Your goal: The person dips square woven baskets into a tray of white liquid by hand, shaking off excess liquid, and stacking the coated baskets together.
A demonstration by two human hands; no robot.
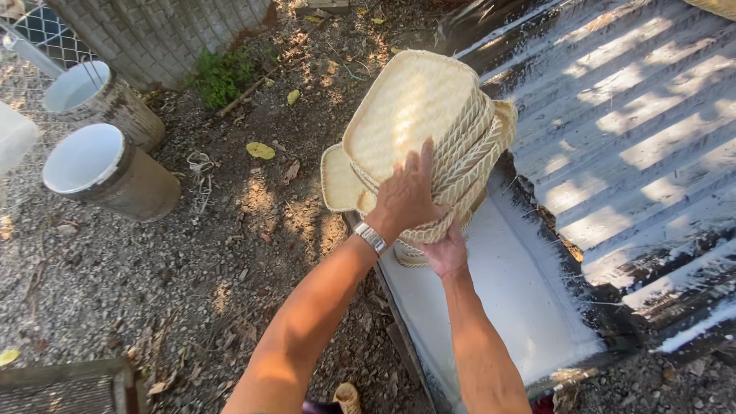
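Note:
I hold a stack of several pale woven bamboo trays (418, 115), tilted up over a flat white-coated trough (506, 299). My left hand (405, 198), with a metal watch at the wrist, lies flat on top of the stack's near edge. My right hand (447, 251) grips the stack from underneath, its fingers partly hidden by the trays.
A wet corrugated metal sheet (644, 123) streaked with white slopes down at the right into the trough. Two buckets (100, 165) with white insides lie on the dirt at the left. A block wall and wire fence stand at the top left. Dry leaves litter the ground.

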